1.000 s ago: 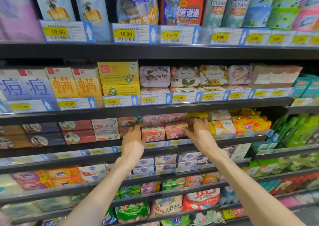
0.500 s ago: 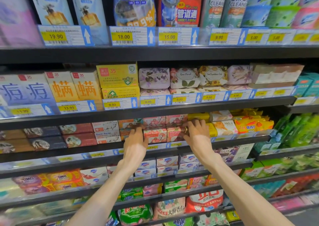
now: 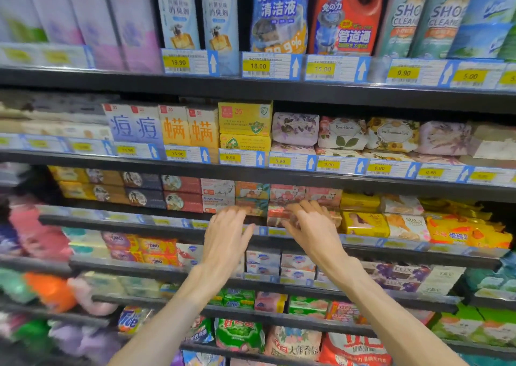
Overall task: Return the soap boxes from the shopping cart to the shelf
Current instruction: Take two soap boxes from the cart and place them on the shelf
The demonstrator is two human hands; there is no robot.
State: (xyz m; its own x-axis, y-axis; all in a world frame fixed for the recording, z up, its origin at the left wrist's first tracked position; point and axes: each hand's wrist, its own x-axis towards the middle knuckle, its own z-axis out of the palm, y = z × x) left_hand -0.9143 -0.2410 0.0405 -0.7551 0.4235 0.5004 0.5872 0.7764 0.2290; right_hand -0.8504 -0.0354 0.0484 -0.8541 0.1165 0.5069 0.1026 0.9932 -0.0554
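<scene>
On shelf (image 3: 251,220), hands closer together

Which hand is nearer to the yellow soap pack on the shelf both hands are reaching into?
Right. The right hand is at the pink soap boxes, just left of the yellow soap pack. The left hand is farther left, at the shelf edge.

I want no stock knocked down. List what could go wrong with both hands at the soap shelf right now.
1. The right hand and left hand crowd the pink-and-red Goat Soap box at the shelf's front edge; a nudge could tip it off.
2. The pink boxes stacked above sit close over the fingers; lifting could dislodge them.
3. The yellow wrapped soap packs beside the right hand could get shoved askew.
</scene>
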